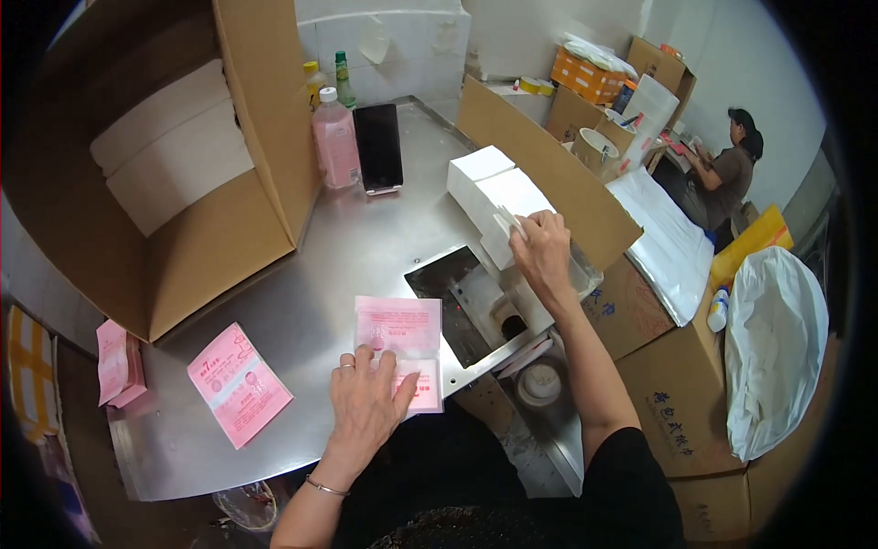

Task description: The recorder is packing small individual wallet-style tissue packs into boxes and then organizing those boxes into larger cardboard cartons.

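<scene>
My left hand (366,403) rests on a pink printed packet (399,316) at the near edge of the metal table, its fingers spread over the lower part. Beside an opening in the tabletop, my right hand (544,256) is closed on a thin wad of folded white tissues (506,222). That wad stands against a row of white tissue stacks (503,188). To the left of my left hand lies another pink packet (240,384), flat on the metal. My right fingertips are partly hidden behind the hand.
A large open cardboard box (219,252) with white stacks inside fills the left. Behind are a phone on a stand (379,146) and a pink bottle (336,142). Pink packets (122,366) pile at the left edge. A white bag (777,348) lies right; another person (722,169) sits farther back.
</scene>
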Tool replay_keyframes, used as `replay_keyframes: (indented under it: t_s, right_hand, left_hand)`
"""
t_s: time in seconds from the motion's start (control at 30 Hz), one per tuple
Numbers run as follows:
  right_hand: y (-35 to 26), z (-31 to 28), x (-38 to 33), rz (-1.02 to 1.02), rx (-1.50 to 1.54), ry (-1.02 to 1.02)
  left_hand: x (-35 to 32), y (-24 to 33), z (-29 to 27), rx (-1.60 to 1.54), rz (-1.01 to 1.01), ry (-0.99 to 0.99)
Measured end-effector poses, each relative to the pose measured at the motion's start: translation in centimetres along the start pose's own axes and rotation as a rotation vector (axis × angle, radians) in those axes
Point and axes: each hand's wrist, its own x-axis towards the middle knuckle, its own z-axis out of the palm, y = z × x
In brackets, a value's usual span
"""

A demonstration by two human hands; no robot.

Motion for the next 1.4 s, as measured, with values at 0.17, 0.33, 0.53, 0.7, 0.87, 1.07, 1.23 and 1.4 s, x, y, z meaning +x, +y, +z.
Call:
replay_keyframes:
  t_s: [0.17, 0.33, 0.53, 0.7, 0.87, 1.07, 1.23, 1.4]
  right_hand:
    - [-1.9, -0.8, -1.0, -0.165, 0.046, 0.12]
    - [-13.2, -3.5, -12.2, -0.712, 0.433, -0.259]
    - [-15.8, 3.1, -7.4, -0.468, 0.189, -0.405]
    - [-8.6, 6.5, -8.6, -0.203, 0.361, -0.372]
    - [-7.5, 0.6, -5.8, -0.059, -0.043, -1.008]
    - [-0.1, 0.4, -0.2, -0.121, 0.003, 0.066]
    - [-0.4, -0.1, -2.0, 0.016, -0.057, -0.189]
    - [-1.9, -2.5, -3.5, -0.017, -0.223, 0.002]
  left_hand:
    - [-0.3, 1.0, 0.9, -0.1, 0.165, -0.021]
    - [-0.4, -1.0, -1.7, -0.146, -0.074, -0.109]
    - [0.1, 0.6, -1.0, -0.207, -0.053, -0.072]
    - [-2.7, -2.2, -3.3, -0.26, -0.091, -0.151]
    - [-3.9, -3.3, -3.9, -0.331, -0.029, 0.055]
    - [-7.6, -8.9, -9.1, 0.099, -0.447, 0.249]
    - [-8.5, -11.2, -8.9, 0.141, -0.604, -0.033]
    - [-8.4, -11.4, -9.1, 0.343, -0.392, -0.037]
